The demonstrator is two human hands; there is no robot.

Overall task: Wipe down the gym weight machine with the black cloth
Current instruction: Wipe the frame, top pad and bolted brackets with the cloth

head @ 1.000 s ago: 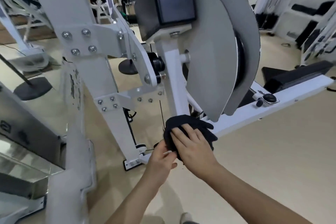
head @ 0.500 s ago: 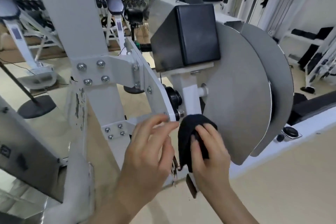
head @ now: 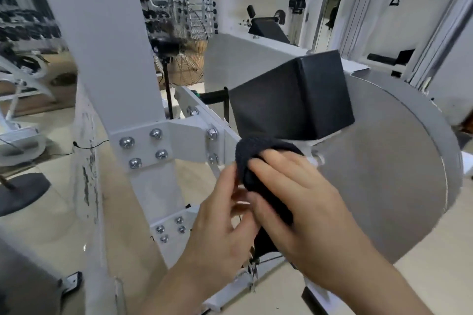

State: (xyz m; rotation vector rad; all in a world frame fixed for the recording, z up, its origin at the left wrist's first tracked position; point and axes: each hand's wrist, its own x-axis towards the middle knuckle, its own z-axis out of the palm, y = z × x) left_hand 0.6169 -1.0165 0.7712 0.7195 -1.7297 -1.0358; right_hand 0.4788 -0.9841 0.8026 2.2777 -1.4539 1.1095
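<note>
Seen from your head camera, your right hand [head: 302, 202] grips the black cloth [head: 258, 151] against the machine [head: 115, 59], just under the black pad [head: 294, 100]. Your left hand [head: 220, 215] touches the cloth's edge, but you cannot tell whether it pinches. The cloth looks soft, light and floppy, so hold it bunched under your palm.

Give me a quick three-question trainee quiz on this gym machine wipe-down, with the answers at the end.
1. True or false: the black cloth lies on the floor.
2. What sits just above the cloth? A) a black pad B) a water bottle C) a red kettlebell
3. Which of the hands lies on top of the cloth?
Key: 1 false; 2 A; 3 the right hand.
</note>
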